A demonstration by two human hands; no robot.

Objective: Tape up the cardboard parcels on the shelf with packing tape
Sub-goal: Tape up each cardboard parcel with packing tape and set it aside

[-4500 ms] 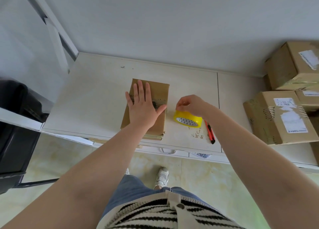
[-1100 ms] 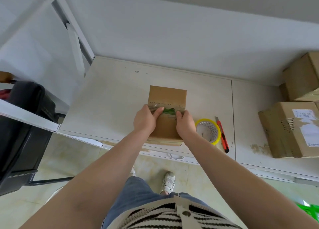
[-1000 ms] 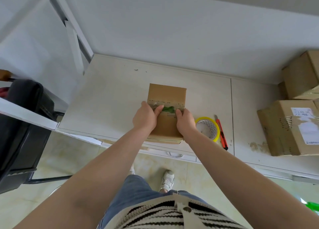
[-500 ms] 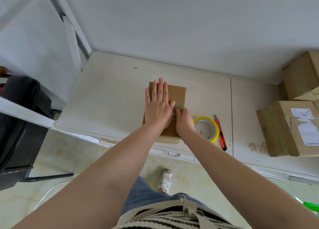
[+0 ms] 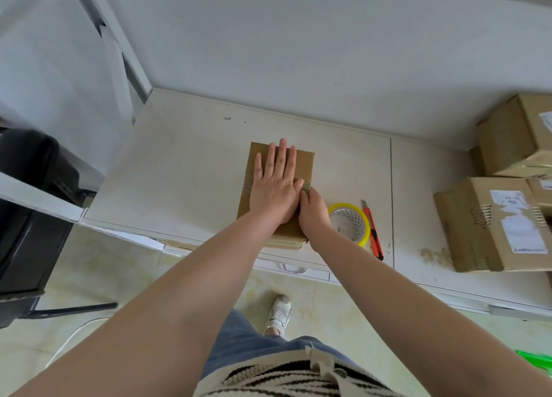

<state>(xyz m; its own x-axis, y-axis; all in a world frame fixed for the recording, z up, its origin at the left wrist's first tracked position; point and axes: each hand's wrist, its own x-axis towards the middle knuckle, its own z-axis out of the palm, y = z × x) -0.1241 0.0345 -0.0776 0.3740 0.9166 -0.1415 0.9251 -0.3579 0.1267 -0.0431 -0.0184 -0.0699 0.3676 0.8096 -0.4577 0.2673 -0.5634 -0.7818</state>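
A small brown cardboard parcel [image 5: 305, 166] lies on the white shelf [image 5: 185, 175], near its front edge, with a strip of tape across its middle. My left hand [image 5: 276, 184] lies flat on top of it, fingers straight and pointing away from me. My right hand [image 5: 314, 212] grips the parcel's right edge: the thumb presses the tape end on top, and the fingers reach down the side, hidden. Just right of that hand a yellow roll of packing tape [image 5: 365, 230] lies flat on the shelf.
A red box cutter [image 5: 373, 232] lies right of the tape roll. Larger cardboard boxes [image 5: 493, 223] with labels stand at the shelf's right end, another box [image 5: 516, 136] behind them. A black chair [image 5: 27, 217] stands at the left, beside the shelf upright [image 5: 119, 56].
My left hand went from pinching the tape strip to lying flat over the parcel and has slid a little away from me. My right hand stays at the right edge.
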